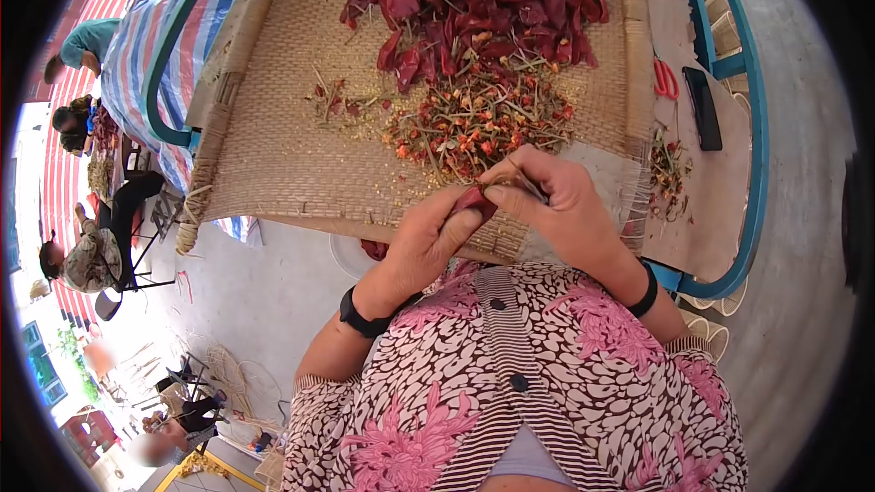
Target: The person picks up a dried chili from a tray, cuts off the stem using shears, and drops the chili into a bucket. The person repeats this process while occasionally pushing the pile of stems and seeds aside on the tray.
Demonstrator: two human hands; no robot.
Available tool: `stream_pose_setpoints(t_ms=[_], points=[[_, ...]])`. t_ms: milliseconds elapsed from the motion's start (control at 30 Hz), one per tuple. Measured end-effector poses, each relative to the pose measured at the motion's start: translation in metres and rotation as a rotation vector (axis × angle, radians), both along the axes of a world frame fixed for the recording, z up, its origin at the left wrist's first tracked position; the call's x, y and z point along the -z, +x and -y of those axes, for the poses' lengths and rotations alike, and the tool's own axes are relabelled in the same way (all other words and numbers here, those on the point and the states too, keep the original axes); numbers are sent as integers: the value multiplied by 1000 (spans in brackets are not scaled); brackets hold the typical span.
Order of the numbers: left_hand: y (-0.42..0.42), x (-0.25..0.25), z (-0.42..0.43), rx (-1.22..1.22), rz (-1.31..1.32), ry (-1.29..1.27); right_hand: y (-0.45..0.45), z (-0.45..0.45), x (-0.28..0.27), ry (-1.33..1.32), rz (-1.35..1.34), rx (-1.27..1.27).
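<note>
Pinched between the thumb and fingers of my left hand (pixel 428 239) is a dried red chili pepper (pixel 473 204). My right hand (pixel 567 205) is closed at the pepper's stem end, with a small dark blade-like tool (pixel 527 184) between thumb and fingers; its exact kind is hidden. Both hands meet over the near edge of a woven mat (pixel 301 164). Just beyond them lies a heap of cut-off stems and caps (pixel 488 118), with yellow seeds scattered around. A large pile of dried red chili peppers (pixel 474 0) rises at the far end of the mat.
To the right, red-handled scissors (pixel 666 79) and a black phone (pixel 703 109) rest on a board, near loose stems (pixel 670 169). A teal metal frame (pixel 749 128) borders the board. Below the mat stands a pale bowl (pixel 351 258) with peppers. Several people sit at the left.
</note>
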State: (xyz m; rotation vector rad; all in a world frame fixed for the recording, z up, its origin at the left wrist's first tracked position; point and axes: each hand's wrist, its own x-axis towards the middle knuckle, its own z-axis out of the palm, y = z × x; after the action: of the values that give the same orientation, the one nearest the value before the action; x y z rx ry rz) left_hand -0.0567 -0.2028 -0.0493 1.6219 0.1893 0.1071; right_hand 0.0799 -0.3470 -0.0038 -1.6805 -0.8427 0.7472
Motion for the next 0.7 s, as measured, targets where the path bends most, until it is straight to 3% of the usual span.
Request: stream_pose_setpoints(t_ms=[100, 200, 267, 367, 467, 533, 600, 700], points=[[5, -1, 8, -103, -109, -219, -5, 0, 9, 93, 472, -6], [6, -21, 4, -13, -267, -249, -6, -4, 15, 219, 673, 215], [-3, 3, 7, 78, -198, -251, 10, -5, -18, 108, 131, 644], [-21, 6, 9, 61, -153, -353, 46, 4, -7, 158, 128, 581], [-40, 1, -12, -79, -218, -264, 47, 1, 13, -18, 193, 501], [-85, -11, -39, -214, -265, -516, 38, -1, 28, -130, 196, 527], [-122, -7, -67, -100, -436, -327, 36, 2, 29, -208, 183, 422], [-157, 41, -79, -193, -706, -109, 30, -1, 30, -223, 206, 339]])
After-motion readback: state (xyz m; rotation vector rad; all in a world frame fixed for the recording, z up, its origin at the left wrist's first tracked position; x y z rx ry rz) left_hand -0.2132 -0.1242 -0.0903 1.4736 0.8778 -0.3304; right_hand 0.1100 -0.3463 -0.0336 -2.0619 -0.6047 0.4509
